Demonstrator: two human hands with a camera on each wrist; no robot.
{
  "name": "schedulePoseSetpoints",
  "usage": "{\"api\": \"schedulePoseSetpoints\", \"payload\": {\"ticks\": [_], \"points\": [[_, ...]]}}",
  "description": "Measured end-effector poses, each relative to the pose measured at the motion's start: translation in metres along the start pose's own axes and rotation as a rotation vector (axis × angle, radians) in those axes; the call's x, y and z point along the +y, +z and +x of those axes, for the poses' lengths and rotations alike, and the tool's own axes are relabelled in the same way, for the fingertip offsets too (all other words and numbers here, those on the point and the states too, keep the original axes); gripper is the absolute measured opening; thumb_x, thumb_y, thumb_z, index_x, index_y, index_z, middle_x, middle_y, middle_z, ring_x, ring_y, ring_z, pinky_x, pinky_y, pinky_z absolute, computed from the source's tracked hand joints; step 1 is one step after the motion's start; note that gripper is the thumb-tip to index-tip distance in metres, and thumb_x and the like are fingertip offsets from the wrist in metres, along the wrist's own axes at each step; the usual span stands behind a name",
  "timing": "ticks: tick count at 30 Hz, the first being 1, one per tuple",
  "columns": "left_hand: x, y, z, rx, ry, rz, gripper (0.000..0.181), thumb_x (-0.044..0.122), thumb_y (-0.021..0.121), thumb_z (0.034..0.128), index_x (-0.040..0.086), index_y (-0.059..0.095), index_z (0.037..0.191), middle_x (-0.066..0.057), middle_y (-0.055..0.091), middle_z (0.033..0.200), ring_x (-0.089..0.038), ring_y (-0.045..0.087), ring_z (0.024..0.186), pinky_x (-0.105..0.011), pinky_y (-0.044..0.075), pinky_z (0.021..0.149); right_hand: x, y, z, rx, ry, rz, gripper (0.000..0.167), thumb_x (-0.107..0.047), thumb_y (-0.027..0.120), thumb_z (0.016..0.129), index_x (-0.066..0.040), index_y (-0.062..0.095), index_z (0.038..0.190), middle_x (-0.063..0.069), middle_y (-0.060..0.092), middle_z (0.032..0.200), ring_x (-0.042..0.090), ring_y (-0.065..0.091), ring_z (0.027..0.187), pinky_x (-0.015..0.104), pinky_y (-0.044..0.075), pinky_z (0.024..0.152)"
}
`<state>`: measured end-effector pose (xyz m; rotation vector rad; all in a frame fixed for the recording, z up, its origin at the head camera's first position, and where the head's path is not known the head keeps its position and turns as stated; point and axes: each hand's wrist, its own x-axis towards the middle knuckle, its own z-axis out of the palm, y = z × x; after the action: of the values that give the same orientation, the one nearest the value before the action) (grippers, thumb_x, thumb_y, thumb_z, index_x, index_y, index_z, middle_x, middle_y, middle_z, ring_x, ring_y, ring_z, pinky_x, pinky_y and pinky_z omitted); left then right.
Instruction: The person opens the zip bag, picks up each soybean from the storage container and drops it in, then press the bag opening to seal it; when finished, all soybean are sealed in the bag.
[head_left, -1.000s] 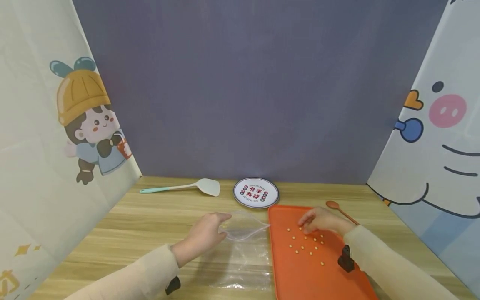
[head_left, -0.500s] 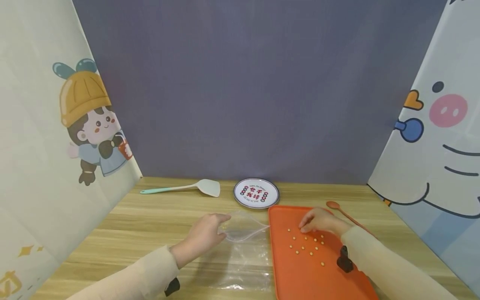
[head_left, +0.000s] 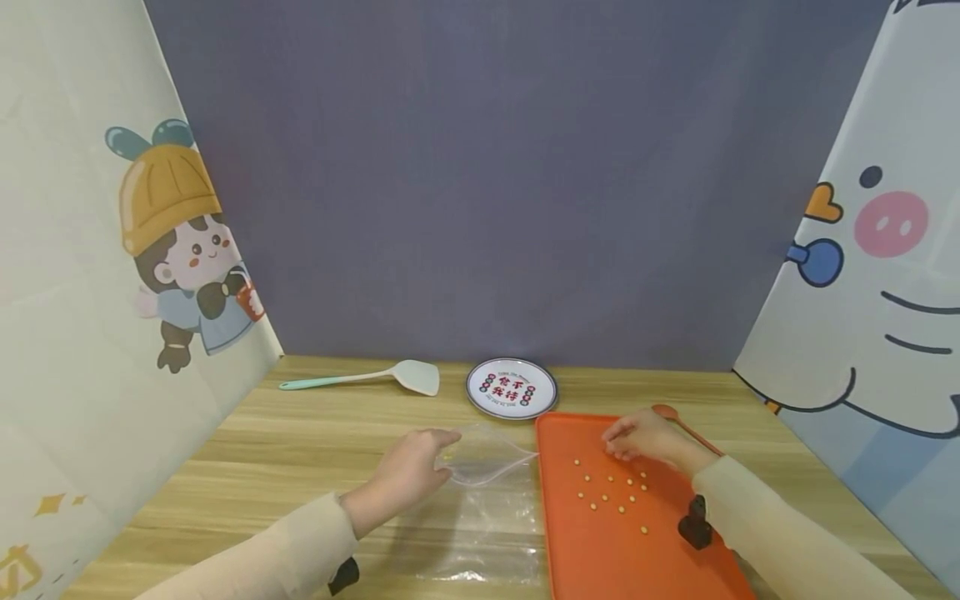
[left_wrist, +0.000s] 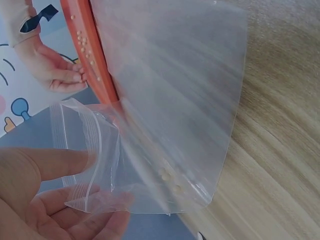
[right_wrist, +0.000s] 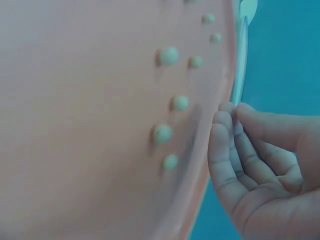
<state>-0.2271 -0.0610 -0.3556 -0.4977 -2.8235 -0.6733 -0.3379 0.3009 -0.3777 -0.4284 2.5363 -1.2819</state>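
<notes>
A clear zip bag [head_left: 483,462] lies on the table with its mouth spread. My left hand [head_left: 401,475] holds the mouth's left side, thumb and fingers apart around the rim; a few pale beads [left_wrist: 166,176] show inside the bag in the left wrist view. Several more beads [head_left: 621,509] are scattered on the orange tray [head_left: 592,550]. Just above the tray's far part, my right hand [head_left: 652,437] has thumb and fingertips pinched together, also in the right wrist view [right_wrist: 265,170]; the bead between them is hidden by the fingertips.
A patterned plate [head_left: 512,389] stands behind the bag and tray. To its left lies a white spatula [head_left: 416,377] with a mint handle. An orange-brown spoon [head_left: 693,433] lies along the tray's right side, partly behind my right hand. A grey wall [head_left: 480,183] rises behind.
A bead that lay by my right fingertips is gone from the tray, and that hand has lifted slightly. My left hand and the bag have stayed in place.
</notes>
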Motion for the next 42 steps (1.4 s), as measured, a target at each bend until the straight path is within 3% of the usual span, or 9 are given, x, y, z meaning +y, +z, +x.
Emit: {"api": "schedulePoseSetpoints", "payload": {"ticks": [6, 14, 21, 27, 34, 38, 42], "points": [[-0.001, 0.001, 0.001, 0.003, 0.000, -0.003, 0.047, 0.003, 0.076, 0.0746, 0.000, 0.064, 0.120, -0.016, 0.065, 0.124, -0.036, 0.062, 0.115, -0.049, 0.052, 0.099, -0.017, 0.006, -0.001, 0.010, -0.008, 0.001, 0.028, -0.009, 0.068, 0.088, 0.010, 0.065, 0.109, 0.012, 0.071, 0.091, 0.018, 0.063, 0.075, 0.037, 0.059, 0.072], [-0.003, 0.003, 0.002, 0.004, 0.014, 0.007, 0.045, 0.005, 0.075, 0.0763, 0.000, 0.065, 0.120, -0.015, 0.066, 0.124, -0.035, 0.062, 0.115, -0.048, 0.052, 0.099, -0.042, 0.016, -0.001, 0.041, -0.112, -0.022, 0.029, -0.012, 0.070, 0.087, 0.009, 0.067, 0.107, 0.013, 0.073, 0.095, 0.028, 0.068, 0.083, 0.042, 0.060, 0.075], [-0.003, 0.004, 0.003, 0.006, 0.009, -0.016, 0.045, 0.005, 0.074, 0.0772, 0.000, 0.064, 0.120, -0.016, 0.066, 0.124, -0.036, 0.062, 0.116, -0.048, 0.052, 0.099, -0.064, 0.028, 0.001, 0.009, -0.184, 0.033, 0.029, -0.011, 0.071, 0.086, 0.010, 0.067, 0.105, 0.016, 0.074, 0.092, 0.015, 0.067, 0.076, 0.037, 0.061, 0.072], [-0.003, 0.004, 0.003, 0.000, 0.010, -0.018, 0.046, 0.004, 0.075, 0.0768, -0.001, 0.063, 0.121, -0.016, 0.065, 0.125, -0.036, 0.061, 0.116, -0.048, 0.052, 0.100, -0.085, 0.044, 0.003, -0.031, -0.200, 0.088, 0.027, -0.010, 0.071, 0.086, 0.009, 0.067, 0.104, 0.011, 0.074, 0.086, 0.013, 0.065, 0.074, 0.033, 0.059, 0.069], [-0.003, 0.003, 0.005, -0.012, 0.019, -0.025, 0.048, 0.004, 0.076, 0.0756, -0.001, 0.063, 0.121, -0.017, 0.065, 0.125, -0.036, 0.062, 0.115, -0.049, 0.052, 0.099, -0.108, 0.063, 0.006, -0.057, -0.234, 0.092, 0.028, -0.011, 0.074, 0.084, 0.009, 0.068, 0.103, 0.010, 0.074, 0.090, 0.008, 0.063, 0.077, 0.024, 0.056, 0.071], [-0.002, 0.002, 0.005, -0.006, 0.033, -0.030, 0.047, 0.003, 0.076, 0.0748, -0.002, 0.064, 0.120, -0.018, 0.066, 0.123, -0.037, 0.063, 0.112, -0.048, 0.054, 0.097, -0.117, 0.074, 0.009, -0.068, -0.257, 0.109, 0.022, -0.006, 0.073, 0.083, 0.009, 0.068, 0.099, 0.011, 0.074, 0.088, 0.007, 0.065, 0.075, 0.028, 0.058, 0.073], [-0.001, 0.002, 0.006, -0.010, 0.039, -0.036, 0.047, 0.003, 0.077, 0.0743, -0.002, 0.064, 0.119, -0.019, 0.066, 0.121, -0.037, 0.064, 0.110, -0.049, 0.054, 0.095, -0.121, 0.082, 0.011, -0.070, -0.272, 0.103, 0.019, -0.006, 0.073, 0.083, 0.008, 0.070, 0.096, 0.014, 0.074, 0.085, 0.006, 0.063, 0.069, 0.031, 0.059, 0.066]]}}
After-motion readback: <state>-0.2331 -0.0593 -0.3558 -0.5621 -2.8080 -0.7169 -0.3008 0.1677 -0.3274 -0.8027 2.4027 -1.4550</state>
